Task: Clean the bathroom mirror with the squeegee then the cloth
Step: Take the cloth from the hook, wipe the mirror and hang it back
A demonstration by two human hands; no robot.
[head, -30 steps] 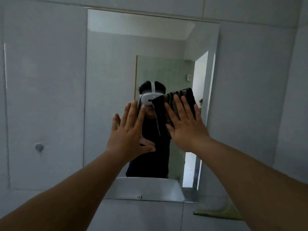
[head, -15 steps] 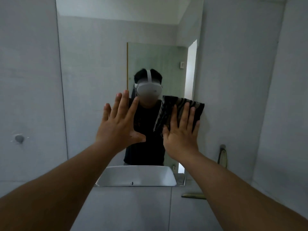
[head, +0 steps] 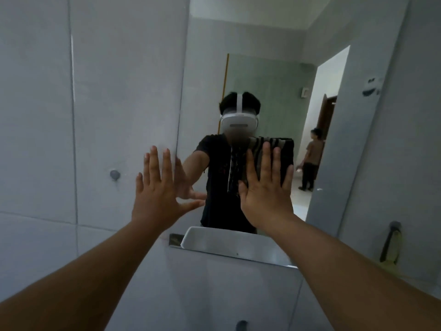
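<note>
The mirror (head: 262, 68) hangs on a grey tiled wall and reflects me. My right hand (head: 265, 194) lies flat, fingers spread, pressing a dark striped cloth (head: 285, 149) against the lower middle of the glass. My left hand (head: 155, 194) is open with its fingers apart, flat at the mirror's left edge, partly over the wall, and holds nothing. A dark-handled tool with a yellowish part (head: 390, 244) hangs on the wall to the right of the mirror; I cannot tell whether it is the squeegee.
A dark smudge (head: 372, 87) marks the mirror's upper right. A round stud (head: 115, 174) sticks out of the wall on the left. The glass reflects a white basin (head: 214, 240) and a second person (head: 312, 158) in a doorway.
My right hand and the cloth slid down and left from the mirror's right edge towards its middle. My left hand moved left to the mirror's edge. My view shifted left.
</note>
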